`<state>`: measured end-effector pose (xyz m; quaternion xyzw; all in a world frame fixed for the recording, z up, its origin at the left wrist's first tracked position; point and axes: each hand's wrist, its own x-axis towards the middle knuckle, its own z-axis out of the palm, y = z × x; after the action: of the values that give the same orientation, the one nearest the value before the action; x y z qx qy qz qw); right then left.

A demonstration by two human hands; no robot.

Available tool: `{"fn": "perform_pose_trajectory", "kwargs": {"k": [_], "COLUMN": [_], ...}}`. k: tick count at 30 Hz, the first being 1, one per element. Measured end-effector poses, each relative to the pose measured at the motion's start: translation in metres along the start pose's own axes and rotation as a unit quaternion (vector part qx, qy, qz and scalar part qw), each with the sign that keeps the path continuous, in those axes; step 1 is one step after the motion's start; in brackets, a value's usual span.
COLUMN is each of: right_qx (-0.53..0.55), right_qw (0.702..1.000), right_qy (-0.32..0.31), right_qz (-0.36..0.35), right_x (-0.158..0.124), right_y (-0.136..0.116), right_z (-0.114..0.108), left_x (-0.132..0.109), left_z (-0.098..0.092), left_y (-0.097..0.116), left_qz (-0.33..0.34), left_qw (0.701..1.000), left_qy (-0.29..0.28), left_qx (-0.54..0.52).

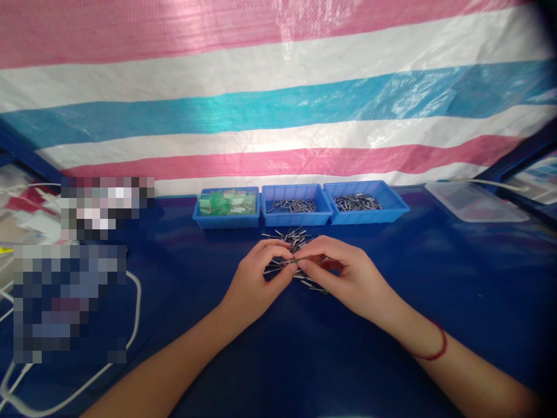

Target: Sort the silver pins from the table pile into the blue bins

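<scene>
My left hand (256, 270) and my right hand (348, 270) meet over a loose pile of thin metal pins (293, 237). The thumb and forefinger of each hand are pinched together, tip to tip with the other hand. Between them is a thin metal pin (290, 262), mostly covered by the fingers; whether there is more than one I cannot tell. The pins look like slim rods with a bright silver part and a darker part. Several lie scattered under my palms, and part of the pile is hidden by my hands.
Behind the pile stand three blue bins: a left bin (226, 222) with green and clear pieces, a middle bin (296, 219) and a right bin (369, 216) with metal pins. A clear plastic lid (474, 200) lies at right. A white cable (138, 302) loops at left beside blurred-out items.
</scene>
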<state>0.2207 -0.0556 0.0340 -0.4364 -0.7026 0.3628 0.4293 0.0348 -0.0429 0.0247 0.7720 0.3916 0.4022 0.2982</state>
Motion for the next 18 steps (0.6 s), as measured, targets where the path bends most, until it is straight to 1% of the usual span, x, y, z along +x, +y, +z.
{"fn": "perform_pose_trajectory", "kwargs": {"k": [4, 8, 10, 11, 12, 14, 16, 18], "right_qx": [-0.038, -0.084, -0.085, -0.071, -0.049, 0.006, 0.044, 0.049], "right_qw": [0.999, 0.995, 0.994, 0.996, 0.998, 0.999, 0.989, 0.97], "right_qy": [-0.004, -0.037, -0.049, -0.047, -0.036, 0.015, 0.097, 0.188], "right_qz": [-0.003, -0.034, -0.039, -0.027, -0.005, 0.051, 0.105, 0.145], "right_x": [0.001, 0.002, 0.002, 0.002, 0.003, 0.007, 0.012, 0.02], "right_y": [0.002, -0.001, -0.004, -0.004, -0.003, 0.003, 0.015, 0.03], "right_z": [-0.001, 0.0, 0.001, 0.002, 0.002, -0.002, -0.012, -0.027], "left_x": [0.0, 0.001, 0.001, 0.001, 0.001, 0.0, -0.002, -0.004], "left_z": [-0.001, -0.001, -0.003, -0.003, -0.004, -0.005, -0.004, -0.003], "left_y": [-0.001, 0.001, 0.003, 0.003, 0.003, 0.0, -0.004, -0.008], "left_qz": [0.013, 0.023, 0.025, 0.022, 0.017, 0.005, -0.004, -0.006], "left_qw": [1.0, 0.999, 0.999, 0.999, 0.998, 0.993, 0.98, 0.965], "left_qy": [0.013, 0.021, 0.019, 0.013, 0.004, -0.024, -0.058, -0.09], "left_qx": [0.004, 0.009, 0.02, 0.033, 0.054, 0.118, 0.191, 0.247]}}
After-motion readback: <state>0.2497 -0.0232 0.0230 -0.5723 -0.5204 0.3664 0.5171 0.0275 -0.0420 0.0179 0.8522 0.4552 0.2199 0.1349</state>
